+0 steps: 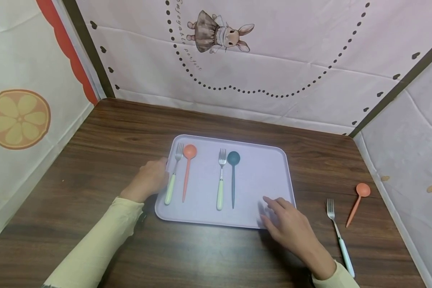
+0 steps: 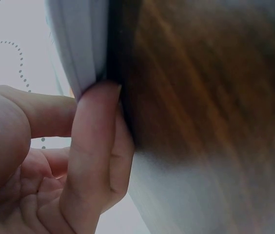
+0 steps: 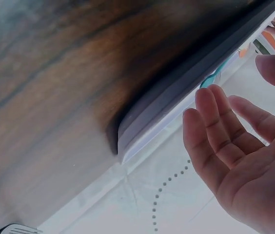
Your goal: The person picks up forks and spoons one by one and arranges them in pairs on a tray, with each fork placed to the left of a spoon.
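A pale lilac tray (image 1: 203, 180) lies on the dark wooden table. My left hand (image 1: 149, 178) pinches its left rim between thumb and fingers, as the left wrist view shows at the tray edge (image 2: 81, 44). Over the tray's front right corner hovers my right hand (image 1: 291, 224), fingers loosely extended and holding nothing. On the tray's left side lie a green-handled fork (image 1: 170, 188) and an orange spoon (image 1: 190, 151). Near its middle, another green-handled fork (image 1: 220, 194) lies beside a dark teal spoon (image 1: 233, 158).
Right of the tray, a fork with a pale blue-green handle (image 1: 345, 256) and a second orange spoon (image 1: 363, 190) lie on the wooden table (image 1: 216, 260). Printed cloth walls (image 1: 291, 52) stand behind and at both sides.
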{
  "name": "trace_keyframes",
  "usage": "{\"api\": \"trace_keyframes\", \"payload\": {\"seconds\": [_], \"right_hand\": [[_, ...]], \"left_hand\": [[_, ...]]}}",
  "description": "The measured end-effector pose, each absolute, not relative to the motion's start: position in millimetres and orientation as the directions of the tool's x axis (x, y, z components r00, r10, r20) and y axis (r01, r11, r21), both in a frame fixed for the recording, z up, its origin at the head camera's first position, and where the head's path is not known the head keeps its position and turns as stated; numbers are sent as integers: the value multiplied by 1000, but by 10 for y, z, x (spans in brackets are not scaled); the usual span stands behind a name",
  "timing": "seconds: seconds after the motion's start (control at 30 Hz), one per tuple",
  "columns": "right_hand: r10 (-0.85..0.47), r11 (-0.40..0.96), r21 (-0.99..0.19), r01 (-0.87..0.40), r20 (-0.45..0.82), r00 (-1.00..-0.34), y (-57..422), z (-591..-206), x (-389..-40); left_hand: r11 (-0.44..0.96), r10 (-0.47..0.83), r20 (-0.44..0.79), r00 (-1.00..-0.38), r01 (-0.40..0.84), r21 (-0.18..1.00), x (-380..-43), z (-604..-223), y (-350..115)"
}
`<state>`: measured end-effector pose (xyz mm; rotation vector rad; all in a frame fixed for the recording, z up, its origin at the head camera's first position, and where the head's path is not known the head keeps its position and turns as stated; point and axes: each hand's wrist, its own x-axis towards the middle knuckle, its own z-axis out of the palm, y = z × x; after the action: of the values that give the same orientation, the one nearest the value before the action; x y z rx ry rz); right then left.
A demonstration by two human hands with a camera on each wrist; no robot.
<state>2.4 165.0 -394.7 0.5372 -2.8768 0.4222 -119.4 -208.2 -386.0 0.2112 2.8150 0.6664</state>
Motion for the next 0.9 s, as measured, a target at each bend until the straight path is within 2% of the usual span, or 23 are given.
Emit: {"api": "trace_keyframes", "payload": {"seconds": [0.13, 0.4, 0.67, 0.9], "right_hand": [[-304, 904, -246, -351, 207, -930, 1670, -3937, 50], [-312, 898, -225, -379, 283, -907, 1768, -3958, 80], [-272, 912, -243, -330, 243, -931, 1854, -3956, 119], [-246, 919, -242, -311, 264, -933, 1920, -3980, 156]], "left_hand": [[884, 198, -189, -962, 92, 458, -1192, -3870, -2084], [887, 204, -184, -961, 102, 450, -1189, -3857, -2090], [886, 201, -186, -962, 97, 454, -1176, -3840, -2085], [884, 198, -192, -961, 90, 459, -1171, -3833, -2078]]}}
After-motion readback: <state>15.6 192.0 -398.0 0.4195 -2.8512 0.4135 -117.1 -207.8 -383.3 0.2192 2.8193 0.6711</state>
